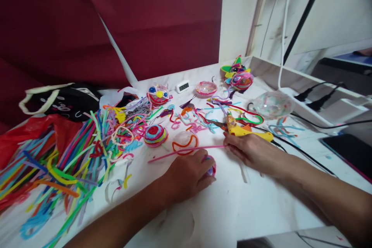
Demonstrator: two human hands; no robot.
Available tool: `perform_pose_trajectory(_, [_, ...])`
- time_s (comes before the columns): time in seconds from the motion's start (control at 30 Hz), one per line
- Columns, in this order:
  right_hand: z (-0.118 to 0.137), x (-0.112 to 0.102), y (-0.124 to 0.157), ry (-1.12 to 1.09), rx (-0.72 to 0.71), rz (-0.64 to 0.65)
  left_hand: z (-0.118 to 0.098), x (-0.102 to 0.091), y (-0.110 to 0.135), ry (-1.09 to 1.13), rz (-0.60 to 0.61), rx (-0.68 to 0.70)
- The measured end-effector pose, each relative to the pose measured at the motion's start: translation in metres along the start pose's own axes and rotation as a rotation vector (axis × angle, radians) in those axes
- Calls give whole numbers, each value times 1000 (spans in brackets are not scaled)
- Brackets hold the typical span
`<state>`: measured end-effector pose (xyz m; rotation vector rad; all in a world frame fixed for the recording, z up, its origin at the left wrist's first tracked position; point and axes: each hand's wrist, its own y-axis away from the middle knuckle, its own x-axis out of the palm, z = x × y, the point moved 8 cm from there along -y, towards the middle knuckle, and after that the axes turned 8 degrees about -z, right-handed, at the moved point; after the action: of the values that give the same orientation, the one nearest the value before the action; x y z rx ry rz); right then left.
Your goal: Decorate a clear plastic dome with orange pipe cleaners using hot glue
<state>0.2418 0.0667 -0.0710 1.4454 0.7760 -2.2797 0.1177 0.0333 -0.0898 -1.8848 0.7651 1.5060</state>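
My left hand (186,174) is closed around a small round piece coiled in purple and pink pipe cleaner (209,166). A straight pink pipe cleaner (171,154) stretches from above my left hand to the fingertips of my right hand (250,150), which pinch its right end. Just behind my right hand lies a yellow hot glue gun (241,128), with scissors (216,124) beside its nozzle. A striped coiled ball (156,136) and a clear shell with an orange pipe cleaner (185,142) sit behind my left hand.
Many loose pipe cleaners (84,143) cover the table's left side, beside a black bag (72,102). At the back stand a decorated ball (157,94), a small clock (182,86) and clear bowls (273,104). A cable (308,159) and a phone (348,155) lie at right.
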Motion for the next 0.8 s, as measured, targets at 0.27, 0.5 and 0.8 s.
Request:
perform_pose_trajectory(0.27, [-10,3,5,274,0,-14,14,-7,3,14,-149,-108])
perform_pose_trajectory(0.5, [-11,5,7,383,3,14,28,-6,9,-123,-163,-227])
perform_pose_trajectory(0.8, [-3,-16,10,166,27,-177,43,-19,21,-195,-404,-215])
